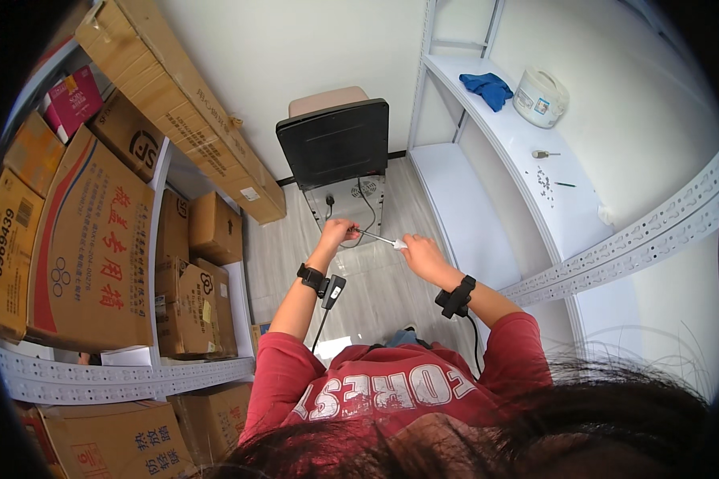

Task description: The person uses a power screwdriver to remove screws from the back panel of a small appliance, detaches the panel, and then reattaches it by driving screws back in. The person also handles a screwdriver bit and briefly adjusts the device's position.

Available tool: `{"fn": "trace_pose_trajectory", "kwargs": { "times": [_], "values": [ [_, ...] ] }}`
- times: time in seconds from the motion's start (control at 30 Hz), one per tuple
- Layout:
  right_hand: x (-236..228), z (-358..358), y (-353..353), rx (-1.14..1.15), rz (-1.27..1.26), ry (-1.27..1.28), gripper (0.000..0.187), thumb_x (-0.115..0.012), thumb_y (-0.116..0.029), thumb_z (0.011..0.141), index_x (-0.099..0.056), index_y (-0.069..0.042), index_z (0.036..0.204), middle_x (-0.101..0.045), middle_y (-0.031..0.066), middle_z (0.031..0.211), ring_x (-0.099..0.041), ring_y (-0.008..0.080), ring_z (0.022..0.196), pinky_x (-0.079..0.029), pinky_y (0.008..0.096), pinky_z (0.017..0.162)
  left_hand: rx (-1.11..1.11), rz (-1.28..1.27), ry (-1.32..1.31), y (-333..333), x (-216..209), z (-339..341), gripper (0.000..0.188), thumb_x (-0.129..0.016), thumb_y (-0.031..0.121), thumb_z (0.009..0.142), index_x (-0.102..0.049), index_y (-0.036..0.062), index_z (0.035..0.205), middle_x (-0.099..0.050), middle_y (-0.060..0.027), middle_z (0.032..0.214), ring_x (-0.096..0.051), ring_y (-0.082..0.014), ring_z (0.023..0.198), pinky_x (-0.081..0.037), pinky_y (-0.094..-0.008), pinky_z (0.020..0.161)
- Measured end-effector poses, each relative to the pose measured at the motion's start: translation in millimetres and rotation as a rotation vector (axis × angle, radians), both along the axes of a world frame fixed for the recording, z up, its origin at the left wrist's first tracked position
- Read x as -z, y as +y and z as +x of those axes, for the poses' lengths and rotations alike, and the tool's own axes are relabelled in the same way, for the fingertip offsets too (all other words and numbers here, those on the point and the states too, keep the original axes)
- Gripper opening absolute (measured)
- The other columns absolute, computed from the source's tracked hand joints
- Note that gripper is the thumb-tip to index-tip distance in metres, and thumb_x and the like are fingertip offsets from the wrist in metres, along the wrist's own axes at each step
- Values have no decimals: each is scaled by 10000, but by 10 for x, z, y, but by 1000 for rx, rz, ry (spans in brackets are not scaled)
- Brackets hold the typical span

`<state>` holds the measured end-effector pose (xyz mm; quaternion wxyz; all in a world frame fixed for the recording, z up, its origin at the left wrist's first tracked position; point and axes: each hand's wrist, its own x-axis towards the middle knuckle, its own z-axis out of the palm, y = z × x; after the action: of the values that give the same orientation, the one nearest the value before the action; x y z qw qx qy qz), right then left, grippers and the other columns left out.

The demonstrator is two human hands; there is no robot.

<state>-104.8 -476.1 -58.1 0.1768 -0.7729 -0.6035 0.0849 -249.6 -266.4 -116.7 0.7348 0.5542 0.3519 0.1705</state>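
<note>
My right hand [425,258] is closed round the pale handle of a screwdriver [381,239], whose metal shaft points left. At the shaft's far end, the fingers of my left hand [339,232] are pinched together; whatever they hold there is too small to make out. Just beyond both hands stands an appliance with a raised black panel [334,144] and a grey metal back plate [345,199]. A round vent, a dark plug and a thin black cable [373,209] show on that plate.
Shelves full of cardboard boxes [96,247] line the left side, with a tall carton [184,112] leaning there. On the right shelf [563,188] lie a blue cloth [488,90], a white round container [541,97], another screwdriver [544,154], a green thin tool [565,185] and several small screws [545,182].
</note>
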Motion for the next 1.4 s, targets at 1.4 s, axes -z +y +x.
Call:
{"fn": "trace_pose_trajectory", "kwargs": {
  "times": [1.4],
  "values": [
    [324,-337,-47,9,-107,57,197,-467,-181,933,-464,16,940,-589,226,858,-577,420,751,-440,511,684,-49,-6,-62,-136,275,-280,422,-449,303,959,-634,-76,963,-673,-134,894,-652,-184,743,-529,-288,698]
  ]
}}
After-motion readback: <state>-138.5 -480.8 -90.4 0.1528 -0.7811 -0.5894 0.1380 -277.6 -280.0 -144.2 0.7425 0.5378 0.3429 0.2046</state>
